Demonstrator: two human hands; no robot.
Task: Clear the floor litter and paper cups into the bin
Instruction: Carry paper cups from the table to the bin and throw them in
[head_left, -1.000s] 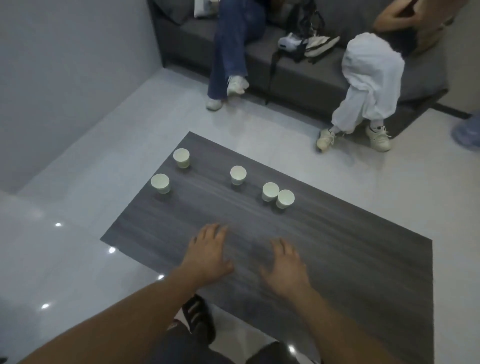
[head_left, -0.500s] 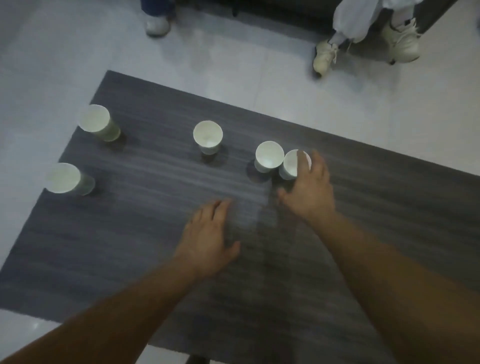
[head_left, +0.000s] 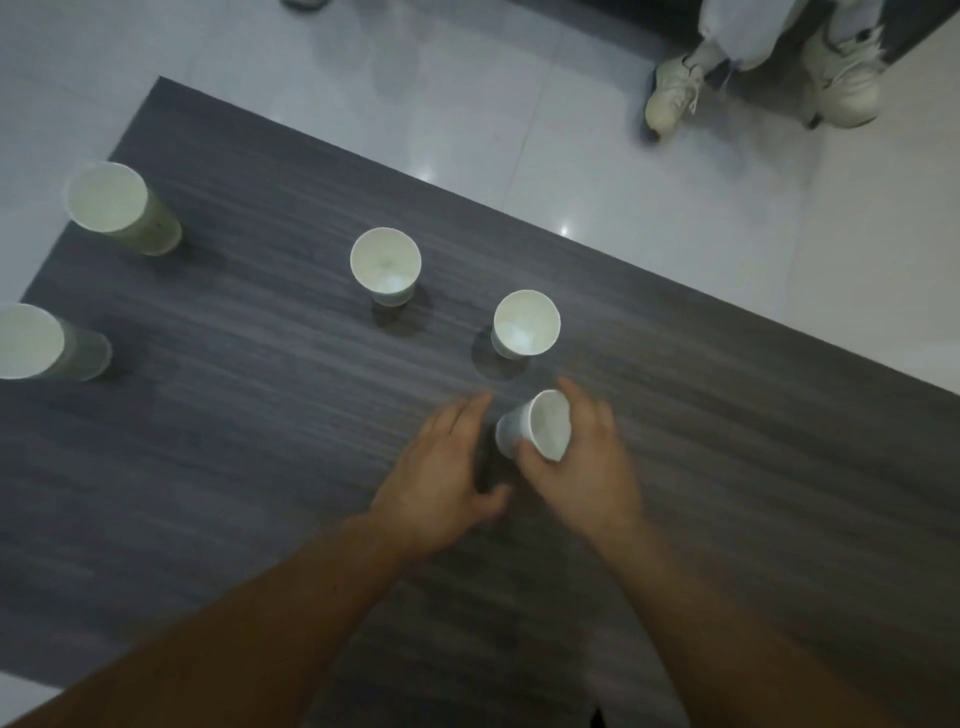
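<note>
Several white paper cups stand on a dark wood-grain table (head_left: 260, 493). My right hand (head_left: 587, 473) grips one paper cup (head_left: 540, 423), lifted and tilted with its mouth facing me. My left hand (head_left: 441, 478) hovers just left of that cup with its fingers straight, holding nothing. An upright cup (head_left: 525, 325) stands just beyond my hands. Another cup (head_left: 385, 265) is further left, and two more cups (head_left: 119, 210) (head_left: 36, 343) stand near the table's left edge. No bin is in view.
Pale glossy floor tiles (head_left: 519, 130) lie beyond the table. A seated person's feet in white sneakers (head_left: 675, 93) (head_left: 841, 83) rest on the floor at the top right, close to the table's far corner.
My right hand closed on the rightmost cup, lifted it and drew it back toward me, tilting it. My left hand moved right, close beside it. The camera tipped further down.
</note>
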